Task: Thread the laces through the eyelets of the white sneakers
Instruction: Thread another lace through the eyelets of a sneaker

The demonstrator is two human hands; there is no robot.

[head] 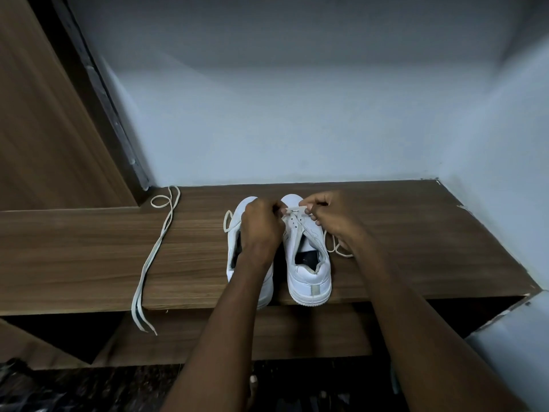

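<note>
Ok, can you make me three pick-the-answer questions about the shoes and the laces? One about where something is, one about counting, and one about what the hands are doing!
1. Where is the spare lace?
A. On the shelf, left of the shoes, its ends hanging over the front edge
B. Inside the right shoe
C. On the wall

2. How many white shoes stand on the shelf?
A. One
B. Two
C. Three

3. What are the hands doing?
A. Resting flat on the shelf
B. Lifting a shoe into the air
C. Each pinching the lace across the front of the right shoe

Answers:
1. A: the spare lace trails down the wood well left of both shoes.
2. B: the left shoe and right shoe sit side by side.
3. C: the left hand and right hand grip the lace stretched between them.
</note>
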